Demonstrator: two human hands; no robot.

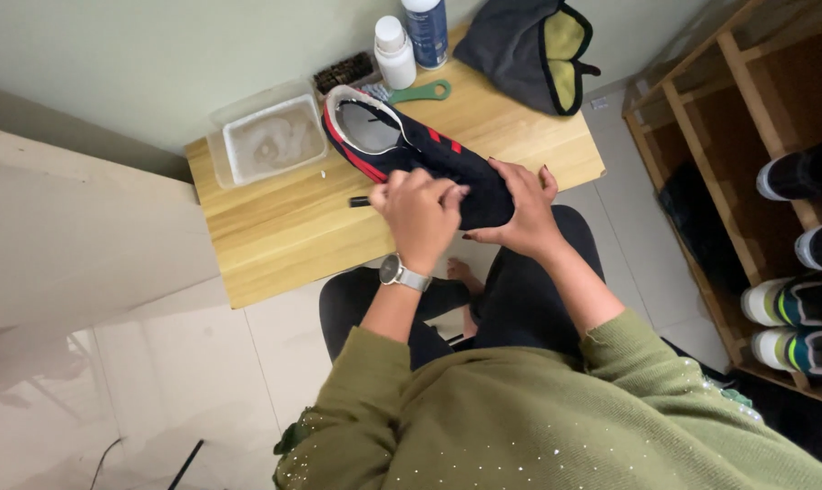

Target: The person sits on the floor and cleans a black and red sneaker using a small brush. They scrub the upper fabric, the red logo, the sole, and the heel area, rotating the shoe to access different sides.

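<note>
Green-sleeved arms fill the lower frame; the left hand (420,213) grips a small dark brush, the right hand (520,213) clasps the navy sneaker (411,150) mid-frame. Hard scrubbing might shove the shoe into the water tub (270,141) at upper left.

The one camera sits on my head and looks almost straight down over my chest and green sleeves. It is close to me: my forearms fill the middle, and my knees show beneath them. Ahead lies the wooden table (275,236) against the wall at the top edge. The shoe rack (747,136) runs along my right, the pale floor tiles (157,390) to my left.
</note>
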